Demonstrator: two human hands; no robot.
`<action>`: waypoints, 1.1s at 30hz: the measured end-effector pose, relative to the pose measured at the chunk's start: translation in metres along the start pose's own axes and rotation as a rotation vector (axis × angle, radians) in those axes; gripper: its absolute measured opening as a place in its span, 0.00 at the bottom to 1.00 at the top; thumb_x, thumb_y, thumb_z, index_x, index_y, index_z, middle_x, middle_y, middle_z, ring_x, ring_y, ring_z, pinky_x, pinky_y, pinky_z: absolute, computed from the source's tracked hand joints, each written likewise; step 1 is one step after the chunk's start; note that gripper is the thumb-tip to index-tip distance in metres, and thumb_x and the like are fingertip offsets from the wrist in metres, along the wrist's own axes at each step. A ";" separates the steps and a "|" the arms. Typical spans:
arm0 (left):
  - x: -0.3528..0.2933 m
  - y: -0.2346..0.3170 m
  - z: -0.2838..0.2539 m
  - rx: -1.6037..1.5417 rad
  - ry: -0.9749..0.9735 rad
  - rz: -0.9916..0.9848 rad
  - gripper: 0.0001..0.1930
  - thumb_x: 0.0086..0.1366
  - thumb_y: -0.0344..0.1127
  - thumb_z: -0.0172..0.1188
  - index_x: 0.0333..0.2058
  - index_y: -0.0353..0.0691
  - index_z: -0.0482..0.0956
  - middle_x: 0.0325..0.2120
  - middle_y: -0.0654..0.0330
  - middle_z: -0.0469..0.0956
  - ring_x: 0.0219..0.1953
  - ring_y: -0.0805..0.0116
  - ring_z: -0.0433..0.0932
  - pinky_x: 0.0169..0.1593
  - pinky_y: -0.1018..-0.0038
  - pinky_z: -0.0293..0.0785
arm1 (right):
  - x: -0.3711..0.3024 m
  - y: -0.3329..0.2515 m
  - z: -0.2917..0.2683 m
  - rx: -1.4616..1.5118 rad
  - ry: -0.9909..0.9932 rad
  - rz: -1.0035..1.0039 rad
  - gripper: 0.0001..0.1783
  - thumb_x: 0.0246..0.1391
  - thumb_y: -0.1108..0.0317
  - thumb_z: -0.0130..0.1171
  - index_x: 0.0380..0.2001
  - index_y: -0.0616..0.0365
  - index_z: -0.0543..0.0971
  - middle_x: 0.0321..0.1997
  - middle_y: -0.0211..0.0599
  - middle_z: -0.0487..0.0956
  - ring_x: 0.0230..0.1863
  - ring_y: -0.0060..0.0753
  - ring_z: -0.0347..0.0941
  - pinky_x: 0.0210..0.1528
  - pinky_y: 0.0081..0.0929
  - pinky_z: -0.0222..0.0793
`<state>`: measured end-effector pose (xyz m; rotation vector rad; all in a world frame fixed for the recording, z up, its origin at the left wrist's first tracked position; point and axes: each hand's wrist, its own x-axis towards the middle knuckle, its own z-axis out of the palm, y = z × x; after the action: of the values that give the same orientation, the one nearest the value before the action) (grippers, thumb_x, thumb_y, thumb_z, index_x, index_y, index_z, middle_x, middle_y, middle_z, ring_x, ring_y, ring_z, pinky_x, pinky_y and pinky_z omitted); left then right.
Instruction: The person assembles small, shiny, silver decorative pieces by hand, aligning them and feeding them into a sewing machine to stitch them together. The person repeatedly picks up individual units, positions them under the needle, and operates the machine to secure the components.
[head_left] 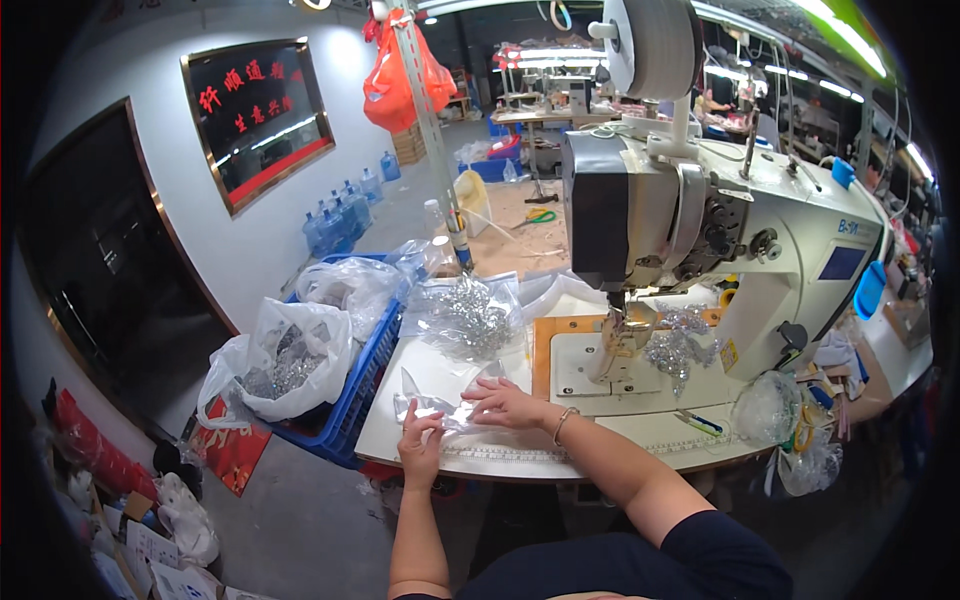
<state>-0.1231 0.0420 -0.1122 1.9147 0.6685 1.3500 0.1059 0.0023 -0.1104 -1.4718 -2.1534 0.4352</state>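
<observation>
A clear, shiny plastic piece [455, 418] lies on the white sewing table in front of me. My left hand [422, 440] is at its near left edge, fingers closed on the plastic. With fingers stretched out, my right hand [505, 406] lies over its right part; a bracelet circles that wrist. Just beyond is a clear bag [465, 312] of silvery, glittery pieces. To the right stands an industrial sewing machine [625, 350], and a cluster of similar glittery pieces [682, 345] rests beside its needle area.
A blue crate [375, 360] holding white plastic bags [290, 370] stands left of the table. A ruler strip [510, 455] runs along the near edge. Right of it lie a green pen-like tool [700, 422] and hanging clear rolls [770, 405]. Green-handled scissors [540, 215] lie farther back.
</observation>
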 end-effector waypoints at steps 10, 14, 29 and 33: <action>0.000 0.014 0.029 0.501 0.006 0.362 0.06 0.47 0.24 0.63 0.26 0.41 0.79 0.37 0.59 0.75 0.53 0.46 0.67 0.53 0.55 0.64 | 0.027 -0.028 -0.039 0.028 -0.160 0.141 0.13 0.43 0.53 0.62 0.29 0.46 0.84 0.46 0.36 0.78 0.50 0.34 0.70 0.50 0.30 0.65; -0.007 0.013 0.023 0.612 -0.027 0.459 0.08 0.50 0.25 0.61 0.29 0.45 0.79 0.36 0.64 0.76 0.53 0.53 0.69 0.58 0.53 0.60 | 0.028 -0.040 -0.048 0.070 -0.208 0.274 0.13 0.43 0.55 0.63 0.27 0.52 0.83 0.30 0.39 0.80 0.33 0.39 0.76 0.38 0.34 0.71; -0.027 0.131 0.004 0.429 0.022 0.383 0.04 0.56 0.24 0.57 0.31 0.41 0.76 0.26 0.60 0.77 0.44 0.54 0.74 0.62 0.51 0.52 | 0.006 -0.012 -0.043 -0.378 0.444 0.018 0.12 0.50 0.58 0.58 0.33 0.52 0.79 0.36 0.40 0.76 0.39 0.37 0.74 0.38 0.34 0.68; -0.036 0.122 0.055 0.272 -0.160 0.266 0.06 0.54 0.25 0.60 0.32 0.40 0.77 0.27 0.60 0.77 0.44 0.58 0.74 0.61 0.52 0.52 | -0.069 -0.028 -0.062 0.134 0.420 0.347 0.13 0.53 0.61 0.56 0.35 0.59 0.79 0.31 0.40 0.79 0.33 0.38 0.75 0.39 0.30 0.69</action>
<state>-0.0807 -0.0748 -0.0508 2.3712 0.5548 1.2966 0.1398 -0.0726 -0.0594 -1.6898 -1.5234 0.3425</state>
